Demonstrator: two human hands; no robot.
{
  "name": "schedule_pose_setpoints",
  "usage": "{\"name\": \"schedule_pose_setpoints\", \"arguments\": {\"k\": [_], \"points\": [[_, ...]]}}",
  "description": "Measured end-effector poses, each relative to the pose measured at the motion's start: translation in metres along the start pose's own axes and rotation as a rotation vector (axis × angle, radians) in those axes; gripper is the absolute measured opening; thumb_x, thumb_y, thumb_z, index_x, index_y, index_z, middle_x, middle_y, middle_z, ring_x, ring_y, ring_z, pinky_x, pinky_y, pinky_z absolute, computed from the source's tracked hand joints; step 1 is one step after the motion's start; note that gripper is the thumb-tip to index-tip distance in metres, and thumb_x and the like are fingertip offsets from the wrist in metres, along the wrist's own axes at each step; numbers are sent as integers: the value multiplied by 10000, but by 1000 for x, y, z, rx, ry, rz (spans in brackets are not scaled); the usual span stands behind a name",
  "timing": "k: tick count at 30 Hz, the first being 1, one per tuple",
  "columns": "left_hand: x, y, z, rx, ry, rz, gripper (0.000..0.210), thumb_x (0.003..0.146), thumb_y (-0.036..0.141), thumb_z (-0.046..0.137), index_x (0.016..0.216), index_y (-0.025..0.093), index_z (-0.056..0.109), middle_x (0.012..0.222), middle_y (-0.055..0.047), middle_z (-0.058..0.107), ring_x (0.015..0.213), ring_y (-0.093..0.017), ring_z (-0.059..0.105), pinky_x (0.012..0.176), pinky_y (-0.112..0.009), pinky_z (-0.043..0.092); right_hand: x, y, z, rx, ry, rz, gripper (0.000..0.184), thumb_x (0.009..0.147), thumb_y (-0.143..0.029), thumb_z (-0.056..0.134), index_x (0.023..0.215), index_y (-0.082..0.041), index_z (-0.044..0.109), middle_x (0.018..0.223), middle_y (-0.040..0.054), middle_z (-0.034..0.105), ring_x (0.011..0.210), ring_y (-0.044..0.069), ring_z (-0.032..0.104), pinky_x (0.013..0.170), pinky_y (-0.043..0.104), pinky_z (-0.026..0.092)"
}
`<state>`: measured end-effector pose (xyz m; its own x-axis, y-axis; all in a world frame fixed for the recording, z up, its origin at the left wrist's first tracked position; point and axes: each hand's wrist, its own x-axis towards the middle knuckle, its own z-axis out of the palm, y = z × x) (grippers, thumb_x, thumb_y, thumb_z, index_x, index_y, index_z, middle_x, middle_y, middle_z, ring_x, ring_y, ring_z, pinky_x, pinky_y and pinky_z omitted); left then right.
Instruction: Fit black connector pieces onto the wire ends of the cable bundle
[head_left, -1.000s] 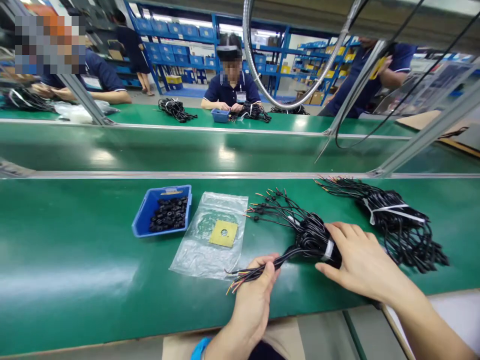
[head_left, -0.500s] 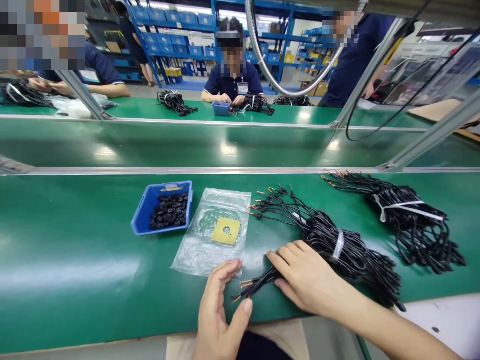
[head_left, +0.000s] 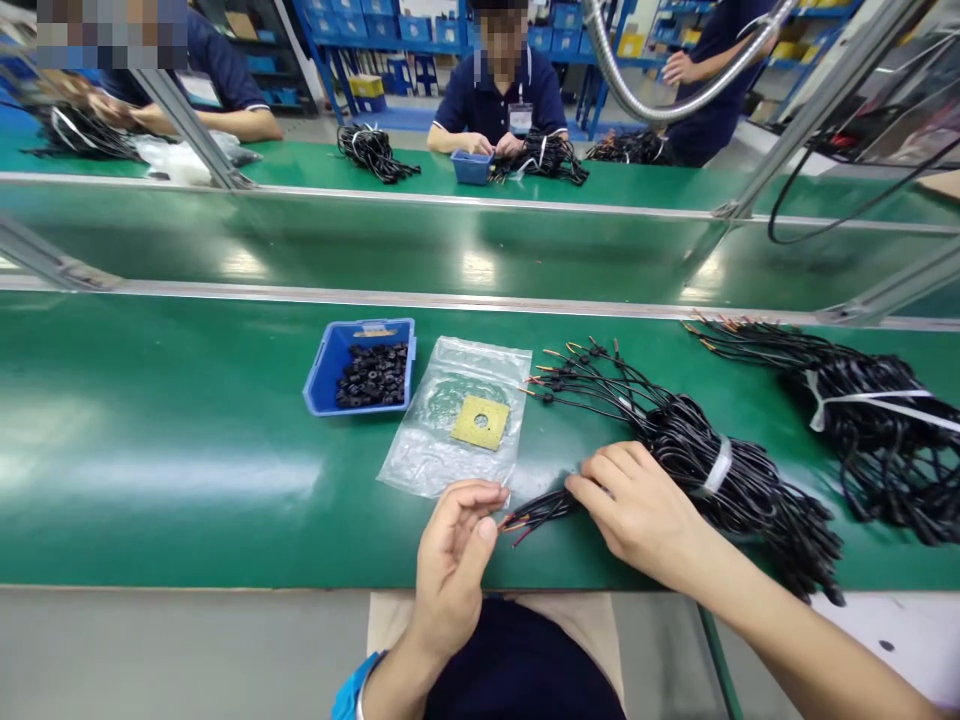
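My right hand point(head_left: 637, 500) is closed around several thin black cables point(head_left: 546, 508) at the front of a large tied bundle point(head_left: 694, 440). Their stripped ends, with red and orange cores, point left toward my left hand point(head_left: 459, 555). That hand is half curled, thumb apart from the fingers and nothing between them; the wire ends reach close to its thumb tip. Other cables of the bundle fan out toward the back left, with small black pieces point(head_left: 555, 383) threaded near their bare ends.
A blue bin point(head_left: 319, 375) of small black parts point(head_left: 373, 375) stands left of a clear plastic bag point(head_left: 420, 450). On the bag lies a yellow square point(head_left: 481, 422) with a hole. Another tied cable bundle point(head_left: 870, 390) lies at right. Across the metal rail point(head_left: 450, 302), co-workers sit and stand.
My view has tilted down and shifted left. My left thumb and fingers have come nearer together, close to the wire ends. My right hand keeps hold of the cables.
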<state>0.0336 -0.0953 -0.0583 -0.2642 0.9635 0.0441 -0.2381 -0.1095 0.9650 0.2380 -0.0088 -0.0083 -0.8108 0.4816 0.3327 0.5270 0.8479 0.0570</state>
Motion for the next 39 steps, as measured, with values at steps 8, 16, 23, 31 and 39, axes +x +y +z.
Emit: {"name": "schedule_pose_setpoints", "arguments": {"k": [8, 16, 23, 31, 39], "points": [[1, 2, 1, 30, 43, 13, 146, 892, 291, 636, 986, 201, 703, 1018, -73, 646, 995, -242, 652, 913, -343, 528, -3, -8, 5, -2, 434, 93, 319, 827, -39, 586, 1086, -224, 621, 829, 41, 659, 786, 189, 585, 723, 340, 463], [-2, 7, 1, 418, -105, 126, 182, 866, 175, 628, 1019, 241, 700, 1106, -92, 688, 1144, -290, 599, 1034, -422, 436, -18, -24, 24, 66, 107, 78, 167, 895, -123, 510, 958, -126, 664, 834, 89, 658, 743, 199, 532, 672, 335, 402], [-5, 9, 3, 625, -175, 210, 298, 844, 171, 643, 1128, 256, 681, 1260, -103, 652, 1185, -294, 594, 1016, -411, 456, -25, -14, 30, 123, 266, 29, 226, 890, -80, 488, 1039, -137, 649, 886, 82, 680, 774, 189, 541, 682, 333, 433], [97, 76, -66, 1173, 56, 511, 239, 889, 312, 555, 1019, 187, 710, 1067, -106, 727, 1007, -278, 668, 920, -381, 504, -24, -16, 34, 190, 362, -65, 211, 846, -85, 489, 992, -131, 635, 774, 66, 647, 698, 171, 523, 630, 324, 401], [198, 92, -89, 1841, -375, 105, 304, 838, 247, 476, 915, 169, 760, 947, -151, 780, 904, -350, 717, 734, -374, 520, -24, -18, 36, 242, 308, -90, 155, 858, -156, 479, 898, -156, 629, 659, 27, 573, 652, 170, 491, 616, 327, 342]]}}
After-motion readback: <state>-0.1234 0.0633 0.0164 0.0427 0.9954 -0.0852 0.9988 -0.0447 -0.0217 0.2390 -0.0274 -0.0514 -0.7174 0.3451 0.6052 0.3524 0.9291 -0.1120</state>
